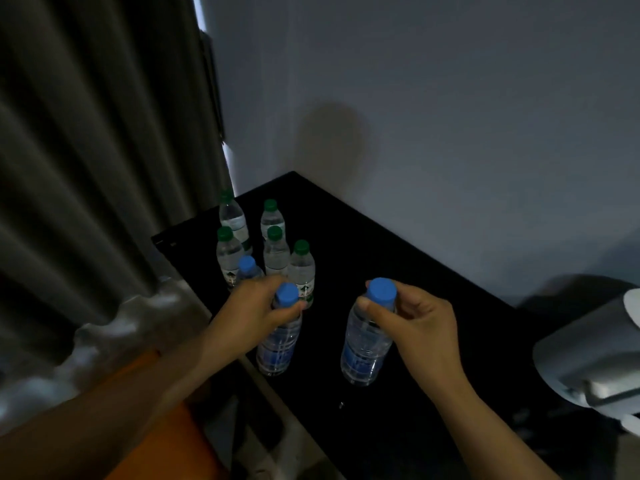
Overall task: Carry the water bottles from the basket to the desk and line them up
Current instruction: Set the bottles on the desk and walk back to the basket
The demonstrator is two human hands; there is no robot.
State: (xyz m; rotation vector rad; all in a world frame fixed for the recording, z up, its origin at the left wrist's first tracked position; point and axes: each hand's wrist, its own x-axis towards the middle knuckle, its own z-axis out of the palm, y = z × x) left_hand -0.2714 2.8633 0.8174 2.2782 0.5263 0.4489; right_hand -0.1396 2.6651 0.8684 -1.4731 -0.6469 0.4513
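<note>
Curtain (86,168) at far left; green-capped bottles (275,251) clustered upright on the dark surface (398,271). Left hand (252,306) clasping one blue-capped bottle (278,341) by the neck, right hand (415,323) pinching another (367,344), both apparently being set down to extend the row.

The desk (398,289) has a black, smooth top with a matt to faintly satin finish. All bottles are clear, glossy plastic with ribbed walls: the blue-capped bottle in the left hand (278,341), the blue-capped bottle in the right hand (365,344), and the green-capped bottles (275,251) at 11 o'clock. Caps are opaque matt plastic (blue or green). Printed labels are glossy film. The curtain (97,150) at 9 o'clock is heavy, matt, pleated cloth. The wall (433,98) is smooth, matt paint. The grey object (588,348) at 3 o'clock appears smooth, semi-gloss plastic.
</note>
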